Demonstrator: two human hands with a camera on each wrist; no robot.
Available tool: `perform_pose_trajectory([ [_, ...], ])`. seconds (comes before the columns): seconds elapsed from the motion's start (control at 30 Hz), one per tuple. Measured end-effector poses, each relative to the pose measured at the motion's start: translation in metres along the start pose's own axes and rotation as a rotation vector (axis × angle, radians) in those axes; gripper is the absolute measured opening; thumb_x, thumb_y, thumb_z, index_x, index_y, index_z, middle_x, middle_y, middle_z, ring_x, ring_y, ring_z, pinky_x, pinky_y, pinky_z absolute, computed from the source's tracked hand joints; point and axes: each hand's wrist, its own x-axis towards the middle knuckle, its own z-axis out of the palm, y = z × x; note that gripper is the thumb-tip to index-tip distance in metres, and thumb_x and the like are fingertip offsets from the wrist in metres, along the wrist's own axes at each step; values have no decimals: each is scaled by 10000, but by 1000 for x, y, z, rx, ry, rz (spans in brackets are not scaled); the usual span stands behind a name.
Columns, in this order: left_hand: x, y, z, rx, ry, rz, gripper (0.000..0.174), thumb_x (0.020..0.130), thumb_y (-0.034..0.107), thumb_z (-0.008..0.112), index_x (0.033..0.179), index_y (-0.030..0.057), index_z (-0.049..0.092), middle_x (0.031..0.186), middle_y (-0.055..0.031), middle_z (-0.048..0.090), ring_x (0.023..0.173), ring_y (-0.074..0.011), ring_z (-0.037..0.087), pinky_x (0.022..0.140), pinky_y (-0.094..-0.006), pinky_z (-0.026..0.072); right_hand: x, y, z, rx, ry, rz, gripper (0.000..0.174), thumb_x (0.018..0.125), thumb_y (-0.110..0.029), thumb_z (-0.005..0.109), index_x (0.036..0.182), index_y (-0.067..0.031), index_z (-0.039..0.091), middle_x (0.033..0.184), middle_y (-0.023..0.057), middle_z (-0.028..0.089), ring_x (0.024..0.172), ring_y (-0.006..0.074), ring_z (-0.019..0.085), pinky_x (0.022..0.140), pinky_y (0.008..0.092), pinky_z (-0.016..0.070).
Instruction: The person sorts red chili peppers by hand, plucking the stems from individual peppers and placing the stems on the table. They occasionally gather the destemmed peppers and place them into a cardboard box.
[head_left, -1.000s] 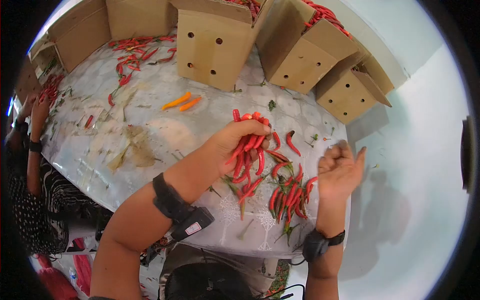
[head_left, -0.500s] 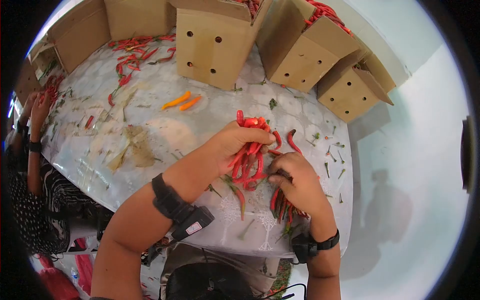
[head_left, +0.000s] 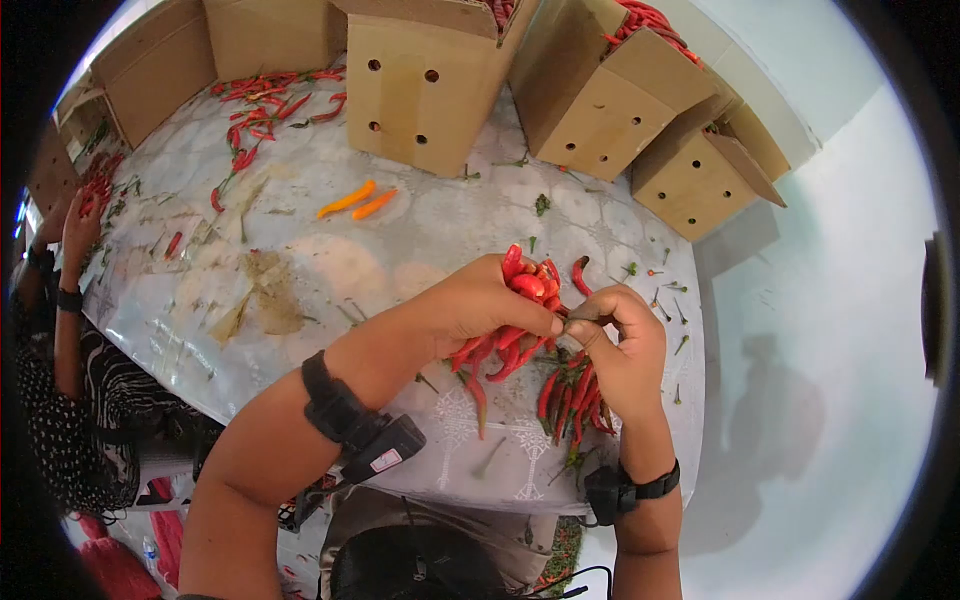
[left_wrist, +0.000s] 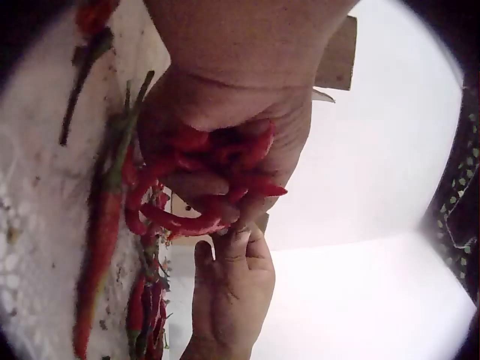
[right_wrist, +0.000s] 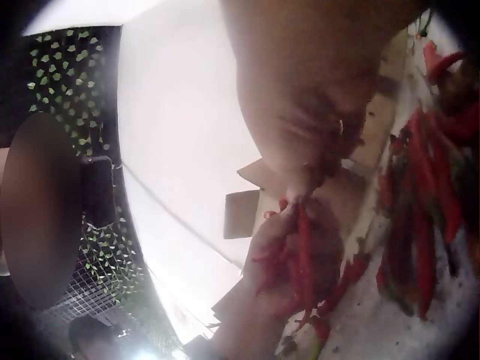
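A bunch of red chillies (head_left: 535, 284) is gripped in my left hand (head_left: 488, 303), cut-looking tops up and tips hanging below the palm. In the left wrist view, curled fingers wrap round these chillies (left_wrist: 184, 222). My right hand (head_left: 632, 350) meets the left thumb, its thumb and forefinger pinching the stem end of one chilli (right_wrist: 305, 259); the stem itself is mostly hidden. Under the right hand lies a pile of red chillies with green stems (head_left: 572, 402). A single red and green chilli (left_wrist: 99, 262) lies below the left hand.
Cardboard boxes (head_left: 415, 105) with holes line the table's back, one topped with red chillies (head_left: 655, 30). Two orange chillies (head_left: 347, 199) lie mid-table. Loose stems (head_left: 683, 345) are scattered at the right edge. Another person's hand (head_left: 80, 230) works among chillies at far left.
My right hand came in from the right, open, reached down to the chilli pile, then rose to the left thumb. The left hand shifted slightly right with its bunch. Loose stems appeared at right.
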Motion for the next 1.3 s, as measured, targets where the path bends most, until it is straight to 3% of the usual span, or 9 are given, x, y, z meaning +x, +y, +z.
perform_pose_trajectory([
  [0.23,0,-1,2,-49,4,50,168,703,21,691,812,36,564,705,-45,589,590,-112,555,539,-237,441,-1,-2,11,-212,258,-247,141,620,-1,695,696,-52,588,728,86,557,719,251,537,663,319,424],
  [0.47,1,-3,6,-122,65,65,183,698,7,689,826,31,561,705,-47,588,591,-120,564,539,-242,450,-1,-4,14,-360,345,-364,140,619,-11,696,674,-54,575,718,85,549,700,245,535,643,322,421],
  [0.53,1,-4,2,-87,53,76,185,675,-5,686,821,21,574,738,-56,597,639,-123,572,589,-246,457,-2,-2,14,-385,346,-395,142,628,-17,694,687,-51,570,708,87,543,700,245,534,642,318,423],
  [0.73,-2,0,5,-31,26,108,207,665,-19,688,837,16,577,758,-53,605,688,-119,586,633,-249,471,-1,12,6,274,-7,78,86,774,-77,643,800,-29,576,747,32,560,722,136,527,666,267,425],
  [0.93,-3,0,4,-21,-44,81,272,665,-9,706,893,34,566,779,-18,584,694,-94,569,612,-231,460,-2,12,3,626,-197,345,178,859,-177,584,896,-4,570,805,-2,556,744,78,502,679,222,401],
  [1.13,-2,0,4,7,-70,82,302,655,-6,724,906,42,563,791,0,575,694,-84,561,602,-225,460,-4,14,4,794,-250,422,238,869,-236,578,919,-4,571,815,4,560,763,84,499,686,216,390],
  [1.3,-2,-1,4,2,-46,103,279,654,-14,720,880,40,566,774,-14,585,690,-99,573,620,-239,475,-5,0,9,929,-116,540,283,889,-291,551,921,-10,561,808,17,565,724,87,488,655,224,385],
])
